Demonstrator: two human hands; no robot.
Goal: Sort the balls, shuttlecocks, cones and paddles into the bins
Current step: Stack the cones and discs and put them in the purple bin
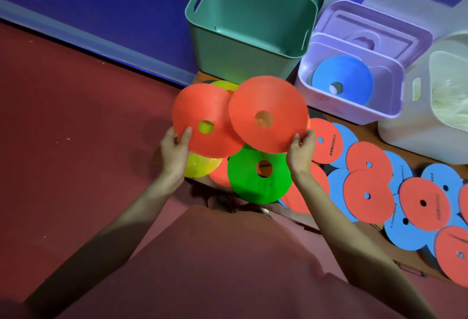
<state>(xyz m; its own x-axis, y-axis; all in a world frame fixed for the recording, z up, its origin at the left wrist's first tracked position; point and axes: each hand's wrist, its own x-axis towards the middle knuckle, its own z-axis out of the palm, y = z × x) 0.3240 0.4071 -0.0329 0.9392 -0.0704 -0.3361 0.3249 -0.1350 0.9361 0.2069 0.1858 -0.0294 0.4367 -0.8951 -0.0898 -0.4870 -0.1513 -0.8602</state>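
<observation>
My left hand (174, 150) pinches the near rim of an orange disc cone (200, 105), held up off the floor. My right hand (302, 150) pinches the rim of a second orange disc cone (276, 95), which overlaps the first. Below them lie a green cone (243, 182), a yellow cone (200, 166) and another yellow cone (222, 85). A teal bin (243, 62) stands just beyond the held cones, nothing visible inside. To its right a lilac bin (354, 111) holds a blue cone (349, 73).
Several flat red and blue discs (367, 192) lie overlapping along the floor to the right. A white bin (410, 131) with pale contents stands at the far right. A lilac lid (369, 24) leans behind the lilac bin. Red floor spreads left; a blue-striped wall backs the bins.
</observation>
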